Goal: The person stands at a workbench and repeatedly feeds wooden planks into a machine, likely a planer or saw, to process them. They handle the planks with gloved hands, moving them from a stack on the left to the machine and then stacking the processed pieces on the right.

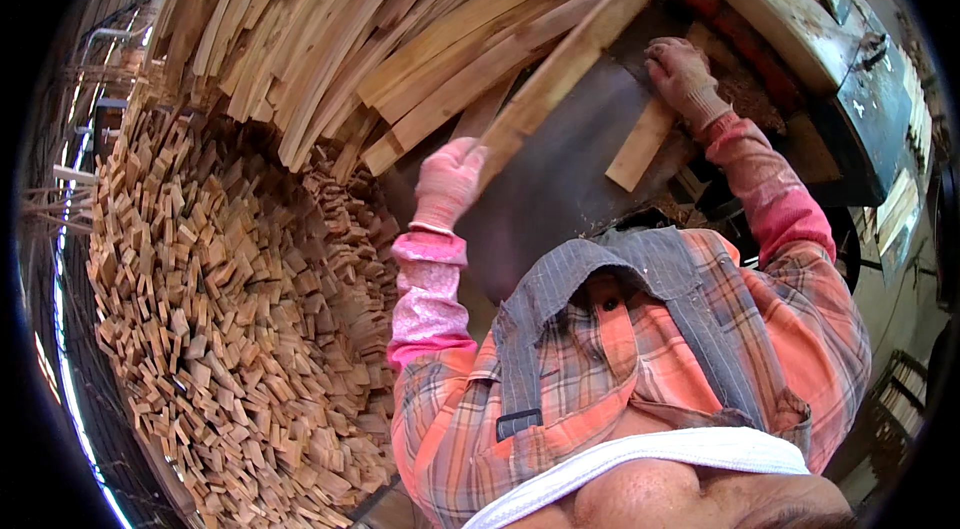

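My left hand [449,179], in a pale pinkish glove, is closed around the near end of a long wooden board [560,74]. This board slants away to the upper right, over a dark metal table [545,184]. Close to its far end is my right hand [684,77], also gloved, with its fingers loosely bent and apart and no board visible in them. A shorter wooden strip [640,147] lies on the table and passes under my right hand and wrist. The palm side of my right hand is hidden.
Long boards [330,24] are piled beyond the table at the upper left. A tall stack of cut wood pieces [230,309] fills the left side, ends showing. At the right stands a machine body [860,119] with a dusty reddish edge [745,49] by my right hand.
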### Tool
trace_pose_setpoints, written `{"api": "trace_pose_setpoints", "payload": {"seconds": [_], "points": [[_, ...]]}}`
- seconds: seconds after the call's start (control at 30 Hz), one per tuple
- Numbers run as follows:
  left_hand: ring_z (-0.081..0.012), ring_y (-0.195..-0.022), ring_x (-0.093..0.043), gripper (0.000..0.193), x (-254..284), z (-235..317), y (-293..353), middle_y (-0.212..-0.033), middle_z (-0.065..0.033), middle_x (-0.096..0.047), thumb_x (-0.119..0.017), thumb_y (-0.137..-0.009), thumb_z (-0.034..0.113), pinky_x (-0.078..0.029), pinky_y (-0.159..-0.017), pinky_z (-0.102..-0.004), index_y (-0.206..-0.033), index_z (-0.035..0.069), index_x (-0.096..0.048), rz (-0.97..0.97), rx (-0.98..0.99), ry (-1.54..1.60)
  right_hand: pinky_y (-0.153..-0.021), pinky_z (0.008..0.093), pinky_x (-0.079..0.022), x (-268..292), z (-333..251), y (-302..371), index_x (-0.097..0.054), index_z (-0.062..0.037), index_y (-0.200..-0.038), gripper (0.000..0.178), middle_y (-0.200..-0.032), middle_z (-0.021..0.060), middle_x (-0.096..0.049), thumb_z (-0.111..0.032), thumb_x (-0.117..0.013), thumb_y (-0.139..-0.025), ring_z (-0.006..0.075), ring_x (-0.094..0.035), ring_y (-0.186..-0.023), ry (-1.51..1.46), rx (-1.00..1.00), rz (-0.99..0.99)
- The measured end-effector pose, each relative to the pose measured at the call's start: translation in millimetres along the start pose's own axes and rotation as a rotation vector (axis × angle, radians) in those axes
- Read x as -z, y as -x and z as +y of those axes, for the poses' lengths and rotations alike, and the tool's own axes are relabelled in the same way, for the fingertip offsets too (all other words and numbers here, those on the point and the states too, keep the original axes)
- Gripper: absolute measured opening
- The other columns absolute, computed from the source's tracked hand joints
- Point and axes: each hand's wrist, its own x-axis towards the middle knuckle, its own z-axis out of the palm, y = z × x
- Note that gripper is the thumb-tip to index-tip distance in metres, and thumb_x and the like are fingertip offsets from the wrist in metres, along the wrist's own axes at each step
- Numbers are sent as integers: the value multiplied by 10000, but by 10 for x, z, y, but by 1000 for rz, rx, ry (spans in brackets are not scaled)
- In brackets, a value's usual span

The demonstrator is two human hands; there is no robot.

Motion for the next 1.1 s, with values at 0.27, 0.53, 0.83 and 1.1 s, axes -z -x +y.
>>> {"api": "trace_pose_setpoints", "payload": {"seconds": [0.27,0.53,0.83,1.1], "points": [[-304,-1218,-634,472,-173,137,-55,-1268,-128,-685,-753,-898,303,-507,-1031,-412,-1300,75,-658,126,-183,-420,-1164,558,-357,-226,-1428,-6,-690,-119,-1248,420,-1414,156,-580,-382,-678,-921,362,-483,-1388,-105,87,-227],[-332,-1355,-532,866,474,-39,-483,-1438,-155,-560,-837,-828,367,-426,-1110,-475,-1533,113,-404,167,190,-1028,-1102,537,-414,-278,-1079,-114,-746,-50,-1044,381,-1167,157,-655,-387,-607,-935,369,-579,-1198,7,96,-303],[-218,-1010,-705,499,433,-314,-39,-1105,-107,-730,-750,-959,303,-564,-886,-383,-1345,8,-636,-47,60,123,-1026,485,-481,-54,-57,-101,-689,-43,-1096,312,-1257,135,-638,-318,-617,-968,369,-578,-1228,102,-165,-295],[-64,-726,-654,396,-31,-283,607,-956,-31,-735,-725,-990,219,-544,-645,-209,-1302,-17,-671,-115,125,792,-1046,461,-493,49,-8,31,-713,-83,-1171,321,-1266,135,-675,-280,-636,-930,356,-612,-1234,-17,-122,-7]]}}
